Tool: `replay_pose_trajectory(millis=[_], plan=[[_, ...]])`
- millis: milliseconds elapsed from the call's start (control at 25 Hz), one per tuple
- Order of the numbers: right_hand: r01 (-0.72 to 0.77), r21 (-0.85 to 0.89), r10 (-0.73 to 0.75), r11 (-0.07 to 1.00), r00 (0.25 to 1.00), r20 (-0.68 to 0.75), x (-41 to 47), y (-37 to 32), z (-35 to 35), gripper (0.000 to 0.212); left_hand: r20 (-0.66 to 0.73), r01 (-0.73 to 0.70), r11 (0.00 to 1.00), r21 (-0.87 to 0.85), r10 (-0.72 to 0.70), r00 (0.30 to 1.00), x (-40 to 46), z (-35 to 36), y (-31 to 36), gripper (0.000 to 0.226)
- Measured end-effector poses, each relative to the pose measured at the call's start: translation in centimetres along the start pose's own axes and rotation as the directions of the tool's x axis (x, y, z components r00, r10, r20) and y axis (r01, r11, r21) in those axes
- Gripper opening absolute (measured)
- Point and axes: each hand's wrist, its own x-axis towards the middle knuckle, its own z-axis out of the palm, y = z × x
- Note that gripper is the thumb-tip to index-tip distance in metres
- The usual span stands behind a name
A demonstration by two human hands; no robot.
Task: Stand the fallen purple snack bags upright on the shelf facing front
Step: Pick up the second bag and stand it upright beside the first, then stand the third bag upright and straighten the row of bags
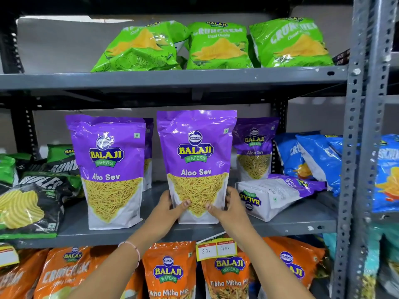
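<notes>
On the grey middle shelf [291, 223] a purple Aloo Sev bag [196, 156] stands upright, front label facing me. My left hand [170, 207] grips its lower left edge and my right hand [228, 205] grips its lower right edge. A second purple bag [110, 167] stands upright to the left, with another partly hidden behind it. Further back on the right a third purple bag [254, 147] stands upright. In front of it a purple bag [278, 194] lies on its side, back panel showing.
Black and green chip bags [32, 197] crowd the shelf's left end, blue bags [313, 160] the right. Green bags [218, 46] fill the shelf above, orange bags [170, 272] the one below. A yellow price tag [216, 249] hangs on the shelf edge. A perforated grey upright [354, 147] stands at right.
</notes>
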Motion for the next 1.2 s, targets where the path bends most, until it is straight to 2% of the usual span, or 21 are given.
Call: replay_pose_trajectory(millis=[80,120,160,200,240,280,320,400,520,600,640,720,800,880,960,1040,1080,1160,1200], plan=[[0.075,-0.038,-0.081,0.996,0.980,-0.183,-2.0,0.2,-0.3,0.050,-0.290,-0.113,0.991,-0.065,0.089,0.953,-3.4,2.3,1.5,0.072],[0.145,-0.030,-0.147,0.989,0.929,-0.339,-3.2,0.1,-0.6,0.040,-0.381,-0.233,0.967,-0.103,0.178,0.907,-5.6,3.9,2.4,0.065],[0.232,-0.010,-0.205,0.973,0.838,-0.506,-3.9,-0.5,-1.6,0.033,-0.382,-0.363,0.926,-0.104,0.300,0.874,-7.1,5.7,3.8,0.058],[0.294,0.026,-0.209,0.955,0.734,-0.646,-4.2,-1.2,-2.6,0.031,-0.304,-0.444,0.892,-0.085,0.402,0.864,-7.8,7.4,5.2,0.053],[0.322,0.080,-0.157,0.943,0.647,-0.746,-3.8,-1.6,-4.2,0.032,-0.187,-0.494,0.868,-0.048,0.478,0.858,-7.2,9.0,6.8,0.048],[0.311,0.172,-0.056,0.935,0.606,-0.793,-3.0,-1.8,-6.0,0.033,-0.070,-0.515,0.857,0.023,0.515,0.854,-5.7,10.6,8.5,0.044],[0.246,0.286,0.084,0.926,0.604,-0.792,-2.0,-1.7,-7.6,0.036,0.033,-0.503,0.856,0.122,0.503,0.864,-3.6,12.2,10.2,0.039],[0.060,0.473,0.334,0.879,0.631,-0.700,-0.2,-1.3,-10.2,0.047,0.161,-0.412,0.856,0.311,0.380,0.911,1.1,15.2,13.1,0.033],[-0.090,0.558,0.458,0.825,0.684,-0.567,0.7,-0.4,-11.1,0.043,0.207,-0.144,0.820,0.553,0.032,0.978,6.9,17.8,14.5,0.039],[-0.101,0.578,0.461,0.810,0.719,-0.520,1.1,-0.1,-11.2,0.042,0.243,-0.037,0.752,0.658,-0.166,0.956,8.0,18.6,13.9,0.049],[-0.109,0.560,0.447,0.821,0.733,-0.512,1.2,-0.1,-11.2,0.042,0.268,-0.018,0.744,0.668,-0.218,0.938,8.2,18.9,13.5,0.054],[-0.099,0.473,0.373,0.875,0.762,-0.530,0.9,-0.7,-11.0,0.043,0.240,0.047,0.786,0.617,-0.245,0.939,7.9,19.3,12.8,0.067],[-0.013,0.402,0.266,0.916,0.769,-0.581,0.1,-1.0,-11.0,0.038,0.136,0.097,0.802,0.590,-0.217,0.967,6.6,19.8,12.3,0.079],[0.114,0.359,0.158,0.926,0.748,-0.645,-1.2,-1.5,-10.3,0.040,0.037,0.093,0.780,0.619,-0.147,0.988,4.6,20.3,11.7,0.080],[0.259,0.343,0.047,0.903,0.732,-0.679,-1.5,-1.0,-10.0,0.047,-0.015,0.022,0.840,0.542,-0.016,1.000,2.9,20.7,11.0,0.078],[0.313,0.322,-0.018,0.893,0.741,-0.672,-0.7,-0.2,-10.8,0.052,-0.061,-0.077,0.962,0.263,0.096,0.994,2.8,21.3,9.9,0.077],[0.316,0.303,-0.057,0.899,0.771,-0.634,0.1,0.5,-11.8,0.051,-0.080,-0.133,0.987,0.094,0.140,0.987,3.3,21.7,9.1,0.079],[0.283,0.258,-0.104,0.924,0.834,-0.542,1.6,1.5,-13.9,0.051,-0.108,-0.196,0.969,-0.149,0.181,0.978,4.6,22.4,7.2,0.088],[0.251,0.270,-0.082,0.930,0.855,-0.512,2.5,2.0,-15.0,0.048,-0.107,-0.183,0.951,-0.250,0.161,0.981,5.1,22.5,6.7,0.089]])
